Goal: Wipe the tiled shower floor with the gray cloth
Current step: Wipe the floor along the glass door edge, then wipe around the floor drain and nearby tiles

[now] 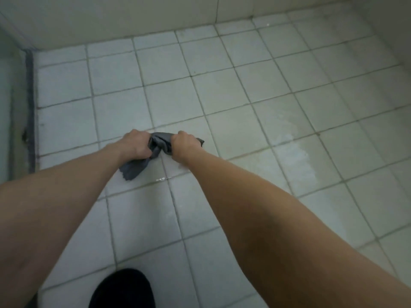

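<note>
The gray cloth (160, 142) was gripped by both hands, each closed tightly into a fist around it. The left hand (135, 144) was curled round one end and the right hand (185, 144) round the other, with the fists close together and a short bunched, twisted length of cloth showing between them. A loose end was seen hanging below the left hand, and a small corner stuck out past the right hand. Whether the hanging end touched the tiles could not be told.

The cloth was held over the middle of the tiled floor (222, 96), with both forearms stretched out towards it. A small glint of water (162, 179) was seen on a grout line just below the cloth. A pale wet patch (291, 156) lay on the tiles to the right, well apart from the hands.

The floor was bounded at the far side by a light wall (133, 16), which turned a corner at the upper right. Along the left edge a dark strip (30, 107) ran beside the tiles. Open tiles were seen between the hands and the far wall, and more to the right. A dark shoe (122, 290) was planted on the near tiles, between the forearms
</note>
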A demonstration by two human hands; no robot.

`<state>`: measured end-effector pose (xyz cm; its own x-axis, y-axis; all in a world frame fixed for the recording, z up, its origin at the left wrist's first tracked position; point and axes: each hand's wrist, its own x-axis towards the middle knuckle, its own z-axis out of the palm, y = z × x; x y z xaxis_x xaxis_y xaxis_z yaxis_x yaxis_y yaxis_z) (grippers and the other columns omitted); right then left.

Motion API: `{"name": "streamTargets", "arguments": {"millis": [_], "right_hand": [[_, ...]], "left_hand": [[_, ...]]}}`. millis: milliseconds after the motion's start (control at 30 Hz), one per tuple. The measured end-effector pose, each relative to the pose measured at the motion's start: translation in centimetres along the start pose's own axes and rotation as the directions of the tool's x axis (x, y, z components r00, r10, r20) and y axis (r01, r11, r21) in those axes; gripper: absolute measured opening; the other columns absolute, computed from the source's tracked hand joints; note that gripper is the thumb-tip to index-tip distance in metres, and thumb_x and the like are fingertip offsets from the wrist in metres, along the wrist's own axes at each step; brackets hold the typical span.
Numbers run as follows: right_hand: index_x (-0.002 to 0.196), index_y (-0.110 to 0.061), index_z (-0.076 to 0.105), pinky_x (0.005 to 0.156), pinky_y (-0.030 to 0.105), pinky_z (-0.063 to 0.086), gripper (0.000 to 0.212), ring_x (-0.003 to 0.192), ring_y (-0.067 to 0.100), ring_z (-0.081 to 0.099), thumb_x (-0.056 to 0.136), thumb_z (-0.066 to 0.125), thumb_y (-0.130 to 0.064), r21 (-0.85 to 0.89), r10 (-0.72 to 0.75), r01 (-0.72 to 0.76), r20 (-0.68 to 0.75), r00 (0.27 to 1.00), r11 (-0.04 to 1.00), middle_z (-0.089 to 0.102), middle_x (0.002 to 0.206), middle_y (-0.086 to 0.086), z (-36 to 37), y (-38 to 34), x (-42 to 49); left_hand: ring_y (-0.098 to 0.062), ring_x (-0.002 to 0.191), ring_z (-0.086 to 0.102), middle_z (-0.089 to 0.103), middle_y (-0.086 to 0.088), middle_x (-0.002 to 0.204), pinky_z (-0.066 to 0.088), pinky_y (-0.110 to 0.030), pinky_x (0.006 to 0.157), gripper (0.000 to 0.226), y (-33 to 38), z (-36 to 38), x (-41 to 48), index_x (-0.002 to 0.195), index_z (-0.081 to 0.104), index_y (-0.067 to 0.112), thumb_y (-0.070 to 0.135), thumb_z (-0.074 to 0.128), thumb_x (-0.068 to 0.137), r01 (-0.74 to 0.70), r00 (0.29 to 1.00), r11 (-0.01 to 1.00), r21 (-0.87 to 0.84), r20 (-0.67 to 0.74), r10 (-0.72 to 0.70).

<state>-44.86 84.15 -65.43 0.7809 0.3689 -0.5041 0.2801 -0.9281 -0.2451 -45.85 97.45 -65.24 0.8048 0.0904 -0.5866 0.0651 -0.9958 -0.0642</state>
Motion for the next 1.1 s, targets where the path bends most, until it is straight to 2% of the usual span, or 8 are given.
{"name": "streamTargets", "arguments": {"millis": [167, 300, 500, 600, 767, 933, 1000, 1100], "right_hand": [[0.114, -0.002, 0.062, 0.083, 0.031, 0.050, 0.031, 0.110, 0.033, 0.061, 0.090, 0.051, -0.018, 0.331, 0.177, -0.179, 0.035, 0.984, 0.926, 0.063, 0.120, 0.018, -0.9, 5.3, -4.6], [0.113, 0.003, 0.063, 0.078, 0.032, 0.055, 0.034, 0.091, 0.031, 0.064, 0.091, 0.044, -0.015, 0.712, 0.286, -0.215, 0.022, 0.958, 0.668, 0.065, 0.102, 0.018, -2.8, 9.0, -8.1], [0.126, 0.004, 0.052, 0.087, 0.035, 0.048, 0.050, 0.116, 0.035, 0.056, 0.092, 0.045, -0.033, 0.935, 0.549, -0.111, -0.099, 0.830, 0.337, 0.055, 0.129, 0.020, -5.7, 13.9, -12.2], [0.127, -0.001, 0.048, 0.100, 0.041, 0.046, 0.050, 0.116, 0.035, 0.054, 0.091, 0.051, -0.034, 0.952, 0.615, -0.014, -0.187, 0.766, 0.306, 0.044, 0.131, 0.017, -6.2, 16.2, -14.3], [0.123, -0.008, 0.045, 0.088, 0.033, 0.044, 0.038, 0.088, 0.025, 0.050, 0.091, 0.054, -0.027, 0.975, 0.642, 0.089, -0.202, 0.740, 0.205, 0.036, 0.128, 0.012, -6.5, 17.7, -14.9], [0.117, -0.007, 0.054, 0.098, 0.036, 0.048, 0.033, 0.110, 0.028, 0.057, 0.089, 0.060, -0.023, 0.988, 0.641, 0.155, -0.112, 0.759, -0.011, 0.053, 0.128, 0.015, -7.4, 19.8, -13.5], [0.110, -0.008, 0.057, 0.091, 0.034, 0.049, 0.020, 0.107, 0.029, 0.058, 0.090, 0.056, -0.012, 0.991, 0.691, 0.120, -0.128, 0.712, 0.060, 0.058, 0.124, 0.016, -7.4, 21.9, -12.9], [0.111, -0.010, 0.056, 0.088, 0.033, 0.044, 0.022, 0.107, 0.030, 0.053, 0.093, 0.044, -0.006, 0.917, 0.789, -0.104, -0.270, 0.551, 0.386, 0.050, 0.123, 0.013, -7.1, 26.0, -12.1]], "left_hand": [[-0.036, 0.107, 0.055, 0.057, -0.020, 0.112, 0.047, -0.034, 0.079, 0.022, 5.7, -3.6, -2.6, 0.108, 0.056, 0.003, 0.014, 0.053, 0.089, -0.006, 1.000, 0.973, -0.230, -0.003, 0.006], [-0.030, 0.091, 0.056, 0.054, -0.019, 0.100, 0.051, -0.034, 0.072, 0.021, 11.9, -6.4, -5.2, 0.097, 0.050, -0.004, -0.011, 0.032, 0.088, 0.037, 0.979, 0.680, -0.732, 0.164, 0.124], [-0.018, 0.075, 0.057, 0.057, -0.007, 0.079, 0.051, -0.034, 0.067, 0.036, 22.2, -9.3, -8.4, 0.075, 0.054, 0.012, -0.005, 0.026, 0.092, 0.025, 0.956, 0.339, -0.940, 0.122, 0.268], [-0.015, 0.074, 0.054, 0.054, -0.003, 0.081, 0.049, -0.031, 0.067, 0.034, 25.3, -10.5, -9.4, 0.075, 0.054, 0.018, 0.005, 0.029, 0.095, 0.002, 0.965, 0.321, -0.947, 0.086, 0.246], [-0.019, 0.096, 0.054, 0.056, -0.008, 0.103, 0.047, -0.033, 0.081, 0.010, 28.1, -12.7, -9.2, 0.101, 0.051, 0.013, 0.015, 0.041, 0.099, -0.216, 0.964, 0.670, -0.710, -0.045, 0.263], [-0.021, 0.099, 0.051, 0.056, -0.011, 0.103, 0.046, -0.030, 0.084, 0.009, 28.5, -15.1, -5.0, 0.103, 0.055, 0.008, 0.010, 0.051, 0.095, -0.289, 0.940, 0.724, -0.626, -0.044, 0.337], [-0.025, 0.099, 0.051, 0.054, -0.014, 0.109, 0.044, -0.034, 0.087, 0.023, 29.0, -15.2, -2.4, 0.114, 0.056, 0.006, 0.005, 0.054, 0.091, -0.407, 0.912, 0.804, -0.433, -0.149, 0.381], [-0.035, 0.099, 0.054, 0.056, -0.021, 0.107, 0.042, -0.039, 0.079, 0.025, 29.4, -15.4, 0.9, 0.109, 0.059, 0.005, 0.000, 0.052, 0.086, -0.558, 0.723, 0.794, 0.242, -0.329, 0.608]]}}
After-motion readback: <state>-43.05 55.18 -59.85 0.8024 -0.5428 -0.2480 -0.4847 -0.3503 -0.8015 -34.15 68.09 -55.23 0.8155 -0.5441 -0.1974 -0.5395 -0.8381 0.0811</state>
